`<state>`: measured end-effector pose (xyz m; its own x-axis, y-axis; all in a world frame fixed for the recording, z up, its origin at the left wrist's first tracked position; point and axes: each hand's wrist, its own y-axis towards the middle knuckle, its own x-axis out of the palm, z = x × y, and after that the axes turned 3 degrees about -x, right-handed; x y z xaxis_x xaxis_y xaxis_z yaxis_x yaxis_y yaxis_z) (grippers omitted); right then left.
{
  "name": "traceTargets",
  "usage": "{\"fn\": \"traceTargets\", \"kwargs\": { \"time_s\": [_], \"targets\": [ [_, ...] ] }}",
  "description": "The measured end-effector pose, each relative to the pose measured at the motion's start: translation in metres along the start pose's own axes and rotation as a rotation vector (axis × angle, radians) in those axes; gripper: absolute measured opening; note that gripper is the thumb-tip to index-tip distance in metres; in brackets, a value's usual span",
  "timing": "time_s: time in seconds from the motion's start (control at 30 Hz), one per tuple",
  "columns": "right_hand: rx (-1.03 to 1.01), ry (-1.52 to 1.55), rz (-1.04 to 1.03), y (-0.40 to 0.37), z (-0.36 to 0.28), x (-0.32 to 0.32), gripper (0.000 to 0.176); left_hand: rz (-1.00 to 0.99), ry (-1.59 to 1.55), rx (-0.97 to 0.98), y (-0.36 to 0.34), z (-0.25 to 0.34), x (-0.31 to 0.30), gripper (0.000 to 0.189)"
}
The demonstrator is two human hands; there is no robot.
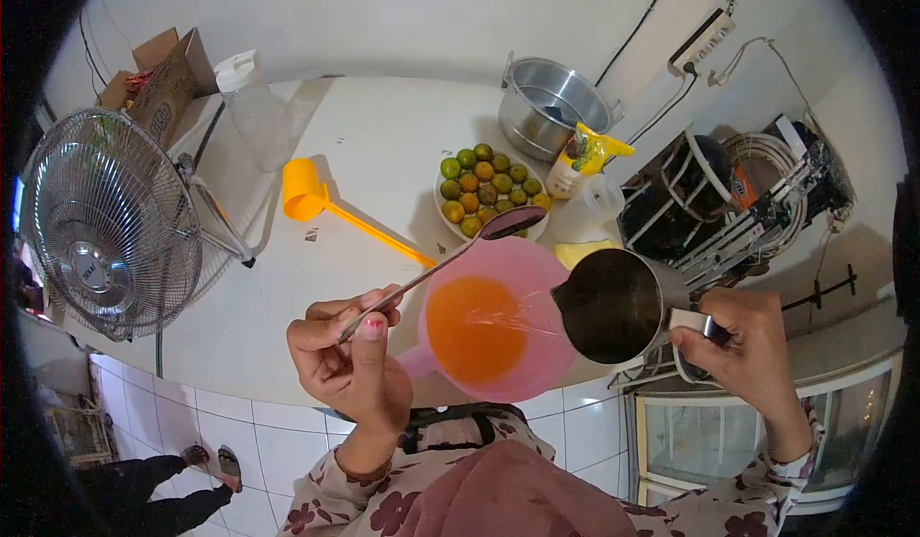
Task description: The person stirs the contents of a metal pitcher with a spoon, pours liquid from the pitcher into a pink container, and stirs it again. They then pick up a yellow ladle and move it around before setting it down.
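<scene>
My left hand (355, 365) pinches the handle of a metal spoon (422, 278). The spoon slants up to the right, its bowl above the pink container's far rim. In my right hand (743, 345) is the handle of a metal jug (613, 305), tipped to the left. A clear stream runs from its spout into a pink plastic container (551, 345) with a handle at its lower left. Orange liquid (474, 331) covers the container's bottom. Behind it stands a plate (444, 202) of small green and orange citrus fruits (487, 194).
A yellow dipper (305, 192) lies left of the fruit. A clear pitcher (257, 115) and a fan (110, 226) stand farther left. Behind right are an aluminium pot (551, 106), a yellow pouch (580, 159), a clear plastic cup (596, 202) and a yellow cloth (580, 252).
</scene>
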<state>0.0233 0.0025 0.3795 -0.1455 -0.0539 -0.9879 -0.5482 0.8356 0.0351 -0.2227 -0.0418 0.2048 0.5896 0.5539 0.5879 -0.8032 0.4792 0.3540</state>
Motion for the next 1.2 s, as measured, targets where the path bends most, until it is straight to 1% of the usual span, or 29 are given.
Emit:
{"fn": "traceTargets", "kwargs": {
  "time_s": [0.1, 0.2, 0.27, 0.37, 0.43, 0.67, 0.73, 0.77, 0.83, 0.93, 1.07, 1.13, 1.17, 1.2],
  "targets": [
    [-0.003, -0.017, -0.002, 0.002, -0.005, -0.002, 0.026, -0.005, -0.092, 0.016, 0.000, -0.003, -0.003, 0.022],
    [-0.005, -0.040, -0.022, 0.004, -0.008, -0.003, 0.028, -0.004, -0.088, 0.014, 0.000, -0.002, -0.001, 0.022],
    [-0.015, -0.058, -0.027, 0.005, -0.010, -0.003, 0.028, 0.000, 0.009, 0.024, 0.001, 0.000, 0.001, 0.020],
    [-0.037, -0.058, -0.043, 0.007, -0.012, -0.004, 0.027, 0.011, 0.001, 0.011, 0.001, 0.002, 0.003, 0.020],
    [-0.089, -0.146, -0.070, 0.007, -0.013, -0.004, 0.027, 0.015, 0.006, 0.016, 0.001, 0.001, 0.002, 0.020],
    [-0.169, -0.221, -0.095, 0.012, -0.027, -0.006, 0.028, 0.023, 0.019, 0.011, 0.001, 0.001, 0.001, 0.020],
    [-0.223, -0.295, -0.081, 0.012, -0.030, -0.005, 0.027, 0.024, 0.009, 0.005, 0.001, 0.003, 0.002, 0.021],
    [-0.222, -0.295, -0.081, 0.012, -0.030, -0.003, 0.027, 0.025, 0.000, -0.001, 0.001, 0.003, 0.003, 0.021],
    [-0.295, -0.311, -0.039, 0.012, -0.031, -0.001, 0.024, 0.034, 0.003, -0.010, 0.001, 0.003, 0.002, 0.022],
    [-0.353, -0.334, -0.015, 0.013, -0.036, 0.004, 0.023, 0.051, 0.013, -0.014, 0.000, 0.003, 0.003, 0.023],
    [-0.408, -0.375, -0.019, 0.011, -0.044, 0.012, 0.022, 0.058, 0.014, 0.000, 0.001, 0.003, 0.003, 0.025],
    [-0.431, -0.499, -0.039, 0.007, -0.049, 0.019, 0.022, 0.068, 0.025, 0.001, 0.001, 0.003, 0.002, 0.025],
    [-0.432, -0.499, -0.038, 0.005, -0.050, 0.022, 0.022, 0.079, 0.035, 0.002, 0.000, 0.002, 0.002, 0.026],
    [-0.472, -0.521, -0.030, 0.003, -0.051, 0.026, 0.021, 0.079, 0.036, 0.003, 0.000, 0.002, 0.002, 0.026]
  ]
}}
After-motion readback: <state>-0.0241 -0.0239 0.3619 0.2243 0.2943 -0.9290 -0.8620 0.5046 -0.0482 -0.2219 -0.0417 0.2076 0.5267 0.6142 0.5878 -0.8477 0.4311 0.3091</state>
